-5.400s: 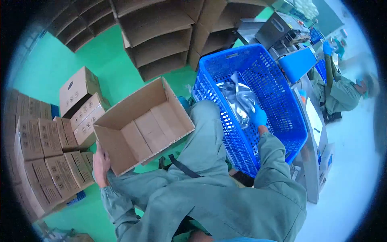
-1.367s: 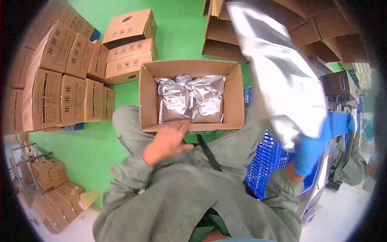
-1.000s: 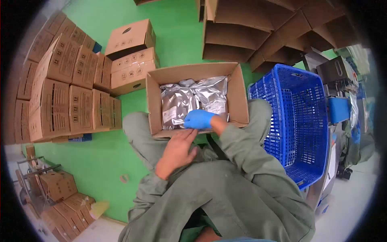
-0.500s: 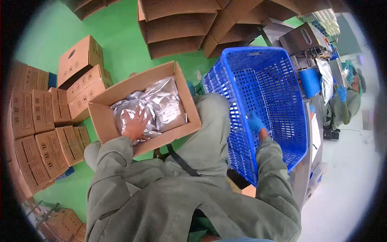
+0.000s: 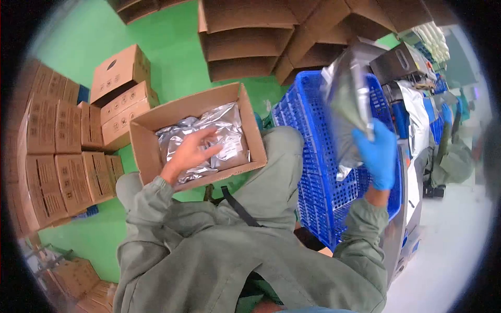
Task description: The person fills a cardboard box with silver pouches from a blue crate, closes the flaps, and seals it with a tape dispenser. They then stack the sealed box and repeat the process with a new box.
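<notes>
My left hand [image 5: 192, 151], bare, hovers over the open cardboard box [image 5: 141, 151] with its fingers apart and nothing in them. Inside that box lie silver foil pouches [image 5: 225, 125], shiny and crumpled. On the other side, my right hand [image 5: 380, 156] in a blue glove grips a silver foil pouch [image 5: 344, 104] near its edge. This pouch is blurred by motion and hangs above the blue plastic basket [image 5: 313, 208]. Part of the basket's inside is hidden behind the pouch and my right hand.
Sealed cartons [image 5: 73, 182] are stacked on the green floor at the left. Open cardboard boxes [image 5: 245, 41] stand at the far side. A metal machine [image 5: 399, 62] sits at the right, beyond the basket. Another person [image 5: 451, 161] is at the far right.
My right hand has come up out of the basket, now with a foil pouch in it. My left hand has lifted off the pouches in the box.
</notes>
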A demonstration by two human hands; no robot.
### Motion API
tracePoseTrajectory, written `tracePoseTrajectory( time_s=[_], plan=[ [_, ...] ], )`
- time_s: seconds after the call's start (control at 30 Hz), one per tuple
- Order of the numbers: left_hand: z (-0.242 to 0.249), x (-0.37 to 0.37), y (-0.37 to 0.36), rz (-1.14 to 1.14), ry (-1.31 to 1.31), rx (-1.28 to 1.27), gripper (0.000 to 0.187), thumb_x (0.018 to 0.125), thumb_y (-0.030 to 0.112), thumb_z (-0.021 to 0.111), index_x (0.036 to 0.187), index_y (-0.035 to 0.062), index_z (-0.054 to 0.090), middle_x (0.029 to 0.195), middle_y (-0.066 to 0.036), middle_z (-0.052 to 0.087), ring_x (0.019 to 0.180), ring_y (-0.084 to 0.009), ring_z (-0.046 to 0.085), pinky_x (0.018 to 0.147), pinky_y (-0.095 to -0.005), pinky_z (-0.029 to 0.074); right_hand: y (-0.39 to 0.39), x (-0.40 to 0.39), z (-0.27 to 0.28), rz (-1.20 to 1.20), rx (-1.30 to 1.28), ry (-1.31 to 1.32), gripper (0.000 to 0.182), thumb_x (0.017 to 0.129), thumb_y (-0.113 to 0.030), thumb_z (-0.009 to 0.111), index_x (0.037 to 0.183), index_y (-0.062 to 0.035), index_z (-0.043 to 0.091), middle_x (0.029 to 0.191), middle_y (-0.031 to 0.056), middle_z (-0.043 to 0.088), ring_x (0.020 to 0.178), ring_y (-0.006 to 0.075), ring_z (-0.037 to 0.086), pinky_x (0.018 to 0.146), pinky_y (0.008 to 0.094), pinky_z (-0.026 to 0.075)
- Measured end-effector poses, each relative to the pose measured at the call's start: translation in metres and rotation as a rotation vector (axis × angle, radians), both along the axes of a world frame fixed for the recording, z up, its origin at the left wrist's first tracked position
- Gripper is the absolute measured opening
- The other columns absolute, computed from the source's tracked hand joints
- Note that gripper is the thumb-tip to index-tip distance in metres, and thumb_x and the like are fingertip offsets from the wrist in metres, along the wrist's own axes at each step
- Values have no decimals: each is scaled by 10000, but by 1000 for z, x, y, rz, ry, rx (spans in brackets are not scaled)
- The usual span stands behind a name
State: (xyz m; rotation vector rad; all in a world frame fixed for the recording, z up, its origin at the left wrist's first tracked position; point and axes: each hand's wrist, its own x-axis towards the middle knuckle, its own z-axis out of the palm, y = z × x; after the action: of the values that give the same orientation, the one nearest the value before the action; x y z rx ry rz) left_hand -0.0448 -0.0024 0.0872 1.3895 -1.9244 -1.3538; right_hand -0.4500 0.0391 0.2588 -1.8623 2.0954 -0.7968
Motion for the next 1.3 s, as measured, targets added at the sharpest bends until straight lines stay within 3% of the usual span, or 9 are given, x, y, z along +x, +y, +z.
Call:
tracePoseTrajectory(
  time_s=[0.13, 0.27, 0.37, 0.57, 0.7, 0.83, 1.03, 1.17, 1.3],
  plan=[
    [77, -48, -2, 104, 605, -237, 619, 849, 315, 719, 1282, -80, 520, 1211, -201, 622, 1102, -261, 619, 915, -359, 506, 27, 58, 48, 46, -473, -458, 338, 766, -66, 720, 1077, 38, 635, 908, 35, 659, 819, 112, 600, 739, 262, 493],
    [170, -27, -3, 244, 1097, -19, 596, 807, 304, 779, 1225, -67, 574, 1057, -123, 676, 897, -164, 647, 761, -297, 523, 12, 114, 46, 379, -9, -610, 384, 782, -82, 702, 1128, 46, 595, 998, 78, 641, 863, 143, 605, 786, 296, 506],
    [174, 4, 4, 407, 933, -360, 375, 802, 271, 794, 994, -33, 686, 884, -60, 694, 786, -120, 629, 698, -258, 494, -26, 186, 28, 498, -84, -912, 543, 804, -90, 711, 1271, 38, 465, 1167, 125, 608, 1016, 178, 610, 862, 299, 500],
    [77, 40, -3, 316, 355, -603, 413, 754, 0, 723, 1156, 55, 645, 1067, -68, 682, 958, -206, 625, 850, -345, 498, -74, 217, -39, 599, 85, -804, 218, 836, -84, 691, 1030, 16, 681, 1033, 65, 692, 997, 147, 630, 858, 300, 503],
    [-34, 56, 5, -398, -768, -556, 768, 679, 53, 740, 1385, 183, 467, 1353, -101, 513, 1222, -371, 487, 1002, -504, 414, -67, 107, -148, 1023, 152, 154, 161, 776, 25, 600, 858, -60, 709, 1012, 113, 695, 997, 274, 641, 914, 367, 477],
    [-97, 36, 6, -599, -437, -108, 955, 751, 417, 758, 1513, 196, 225, 1516, -240, 264, 1381, -449, 288, 1002, -625, 388, -12, 21, -110, 334, 280, -671, 198, 788, 92, 511, 731, -12, 669, 971, 137, 689, 923, 234, 648, 887, 324, 484],
    [-128, -56, -2, -426, -854, -230, 1194, 662, 566, 784, 1541, 254, 40, 1532, -346, -35, 1373, -609, 43, 932, -800, 255, 28, -102, -224, -214, 485, -341, 586, 902, -93, 597, 1430, 9, 363, 1307, 138, 545, 1170, 213, 524, 980, 318, 425],
    [-130, -73, -9, -390, -889, -221, 1199, 639, 553, 797, 1543, 265, 64, 1527, -360, -11, 1382, -601, -7, 937, -836, 141, 62, -201, -444, -250, 489, -235, 950, 723, -411, 801, 1386, 80, 330, 1233, 253, 584, 1155, 299, 575, 944, 390, 462],
    [-123, -54, -15, -408, -747, -192, 1134, 686, 518, 779, 1543, 238, 90, 1545, -317, 27, 1408, -556, 4, 993, -794, 134, 30, -182, -398, -275, 753, -160, 878, 647, -528, 809, 1184, 104, 523, 985, 267, 678, 916, 376, 678, 802, 452, 525]
  ],
)
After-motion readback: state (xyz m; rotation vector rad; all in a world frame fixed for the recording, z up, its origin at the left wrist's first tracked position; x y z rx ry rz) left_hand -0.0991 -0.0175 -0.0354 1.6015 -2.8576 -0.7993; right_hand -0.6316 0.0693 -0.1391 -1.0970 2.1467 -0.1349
